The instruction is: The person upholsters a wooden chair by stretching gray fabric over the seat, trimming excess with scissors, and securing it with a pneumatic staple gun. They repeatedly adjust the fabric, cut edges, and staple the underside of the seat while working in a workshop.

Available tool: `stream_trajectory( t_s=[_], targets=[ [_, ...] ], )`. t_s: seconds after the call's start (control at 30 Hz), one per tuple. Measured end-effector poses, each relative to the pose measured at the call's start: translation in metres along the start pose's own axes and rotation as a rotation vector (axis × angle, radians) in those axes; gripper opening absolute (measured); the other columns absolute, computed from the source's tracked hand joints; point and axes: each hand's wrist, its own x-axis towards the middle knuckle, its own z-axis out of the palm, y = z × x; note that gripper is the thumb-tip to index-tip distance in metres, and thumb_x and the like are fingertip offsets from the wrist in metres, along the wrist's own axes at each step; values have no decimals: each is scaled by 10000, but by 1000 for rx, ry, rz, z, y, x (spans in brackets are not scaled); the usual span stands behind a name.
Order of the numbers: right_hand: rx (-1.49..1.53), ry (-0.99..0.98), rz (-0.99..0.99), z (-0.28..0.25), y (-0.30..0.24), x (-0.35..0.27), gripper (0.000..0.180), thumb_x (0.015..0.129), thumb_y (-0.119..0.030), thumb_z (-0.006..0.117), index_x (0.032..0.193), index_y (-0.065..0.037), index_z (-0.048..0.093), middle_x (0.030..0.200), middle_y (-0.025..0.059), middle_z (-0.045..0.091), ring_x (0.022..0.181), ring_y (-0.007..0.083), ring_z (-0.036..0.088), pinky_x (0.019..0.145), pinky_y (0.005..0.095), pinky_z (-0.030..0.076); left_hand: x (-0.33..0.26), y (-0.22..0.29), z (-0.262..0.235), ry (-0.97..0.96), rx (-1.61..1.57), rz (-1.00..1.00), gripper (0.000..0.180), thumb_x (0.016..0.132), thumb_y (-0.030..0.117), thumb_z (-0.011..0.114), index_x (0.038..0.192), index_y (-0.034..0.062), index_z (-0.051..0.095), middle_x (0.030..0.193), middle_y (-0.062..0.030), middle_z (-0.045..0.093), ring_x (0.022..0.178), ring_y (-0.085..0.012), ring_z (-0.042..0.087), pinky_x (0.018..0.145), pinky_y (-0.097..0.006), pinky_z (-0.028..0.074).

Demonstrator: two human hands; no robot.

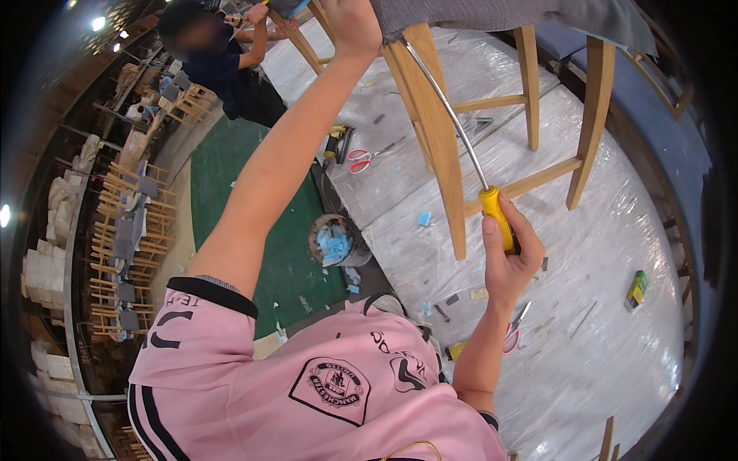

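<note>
Plastic sheeting covers the worktop (615, 253) where our right hand (509, 261) is closed round the yellow handle of a long screwdriver (498, 217), stiff and light, its tip up under the grey-padded wooden chair (438, 131) our left hand (350, 27) steadies, grip unclear.

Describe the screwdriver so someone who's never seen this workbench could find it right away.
Start at the big plastic-wrapped table with the wooden chair standing on it. The person's right hand is raised beside the chair's nearest leg, gripping the screwdriver by its handle. Its yellow handle and long metal shaft slanting up to the grey seat set it apart from the red-handled scissors lying flat on the table.
</note>
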Motion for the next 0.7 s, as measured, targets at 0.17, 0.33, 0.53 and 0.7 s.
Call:
stream_trajectory(
  t_s=[0.17,0.33,0.53,0.7],
  targets=[
    [-39,-18,-14,2,-3,4,318,873,-56,810,1182,1,759,950,129,765,809,126,689,742,245,516,2,-12,2,-20,-124,-14,412,1011,219,459,1161,-57,726,1201,-118,727,1164,-204,622,1071,-319,400],
    [-77,-26,42,0,-12,-1,309,874,-52,808,1177,-10,764,932,122,761,787,125,679,719,246,511,3,-14,3,-10,-164,-7,417,1007,218,465,1163,-70,723,1211,-129,724,1174,-209,618,1083,-318,389],
    [-79,20,-23,13,-8,-2,302,870,-36,805,1166,-5,756,963,137,763,797,149,694,733,266,532,3,-18,2,-4,-160,-16,425,1001,224,467,1167,-73,722,1214,-134,724,1184,-217,619,1094,-321,380],
    [-41,59,-98,34,24,-5,291,867,-26,801,1151,0,747,995,148,760,822,187,713,751,278,545,4,-15,0,-25,-181,-39,427,993,223,461,1160,-76,716,1215,-137,720,1192,-220,607,1098,-331,372]
  ],
)
